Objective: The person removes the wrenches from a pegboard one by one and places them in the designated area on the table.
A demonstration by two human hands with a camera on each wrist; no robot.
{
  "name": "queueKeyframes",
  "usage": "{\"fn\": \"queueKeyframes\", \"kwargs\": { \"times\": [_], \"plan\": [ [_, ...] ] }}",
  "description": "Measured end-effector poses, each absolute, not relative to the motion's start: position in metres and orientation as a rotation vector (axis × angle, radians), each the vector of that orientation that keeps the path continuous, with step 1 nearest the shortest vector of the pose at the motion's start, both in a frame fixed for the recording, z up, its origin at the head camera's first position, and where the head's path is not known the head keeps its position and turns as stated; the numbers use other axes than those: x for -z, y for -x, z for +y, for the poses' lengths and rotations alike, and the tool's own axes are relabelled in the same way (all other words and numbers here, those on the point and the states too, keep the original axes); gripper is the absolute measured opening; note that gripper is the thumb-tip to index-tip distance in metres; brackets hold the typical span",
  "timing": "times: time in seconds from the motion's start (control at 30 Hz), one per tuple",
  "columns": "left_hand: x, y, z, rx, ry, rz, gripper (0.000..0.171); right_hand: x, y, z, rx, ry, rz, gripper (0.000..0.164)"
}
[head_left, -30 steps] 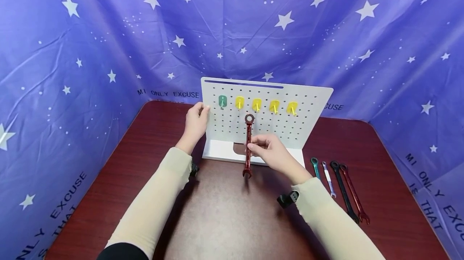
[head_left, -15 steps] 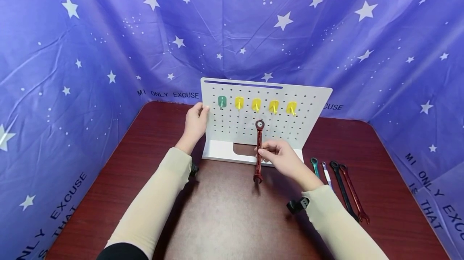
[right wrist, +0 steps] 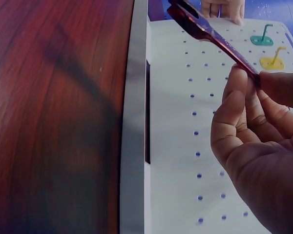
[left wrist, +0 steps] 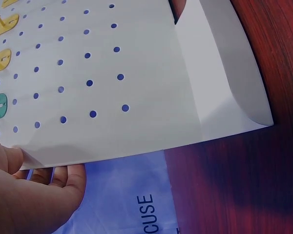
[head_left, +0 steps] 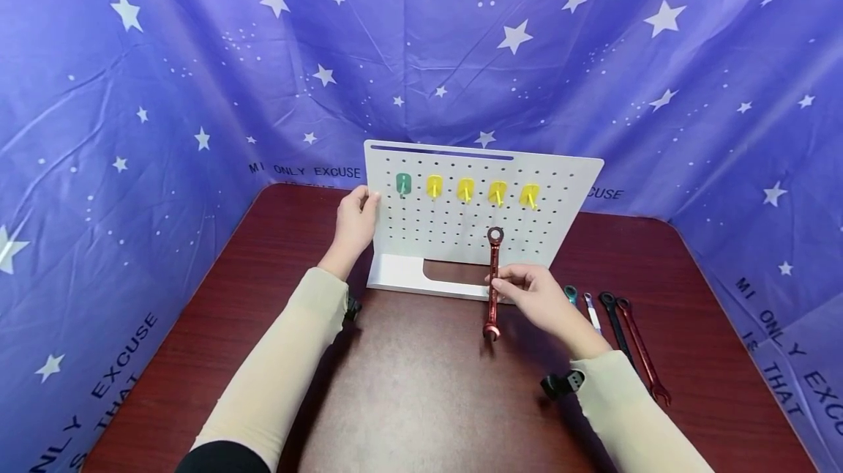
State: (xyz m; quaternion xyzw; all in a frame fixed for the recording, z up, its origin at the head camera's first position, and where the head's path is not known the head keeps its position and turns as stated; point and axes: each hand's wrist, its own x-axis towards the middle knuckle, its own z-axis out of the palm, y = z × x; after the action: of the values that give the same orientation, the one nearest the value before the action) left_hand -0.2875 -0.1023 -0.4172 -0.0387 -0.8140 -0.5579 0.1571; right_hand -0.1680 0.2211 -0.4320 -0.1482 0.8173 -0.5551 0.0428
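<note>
My right hand (head_left: 536,301) pinches a red combination wrench (head_left: 494,282) by its shaft, ring end up and open end down, in front of the white pegboard (head_left: 408,228). In the right wrist view thumb and fingertips meet on the wrench (right wrist: 224,46). My left hand (head_left: 356,220) holds the pegboard's left edge; in the left wrist view its thumb lies on the front face and the fingers go behind. One green hook (head_left: 404,184) and several yellow hooks (head_left: 466,190) stand in a row on the board, with nothing hanging on them.
On the table to the right lie a green wrench (head_left: 571,294), a small silver wrench (head_left: 593,312), a black wrench (head_left: 615,323) and another red wrench (head_left: 645,352), partly behind the right forearm. A blue star-patterned curtain (head_left: 421,41) surrounds the dark red table (head_left: 408,385).
The right hand has moved to the right and slightly down with the red wrench, away from below the second hook. The left hand stays on the pegboard's edge.
</note>
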Motion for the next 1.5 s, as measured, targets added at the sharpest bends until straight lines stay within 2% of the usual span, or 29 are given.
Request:
{"fn": "queueKeyframes", "kwargs": {
  "times": [0.83,1.5],
  "plan": [
    [0.417,0.289,-0.103,1.606,0.104,-2.319,0.022,0.443,0.145,0.289,1.638,0.318,2.678,0.019],
    [0.418,0.289,-0.102,1.631,0.095,-2.326,0.022,0.449,0.121,0.37,1.57,0.15,2.738,0.025]
  ]
}}
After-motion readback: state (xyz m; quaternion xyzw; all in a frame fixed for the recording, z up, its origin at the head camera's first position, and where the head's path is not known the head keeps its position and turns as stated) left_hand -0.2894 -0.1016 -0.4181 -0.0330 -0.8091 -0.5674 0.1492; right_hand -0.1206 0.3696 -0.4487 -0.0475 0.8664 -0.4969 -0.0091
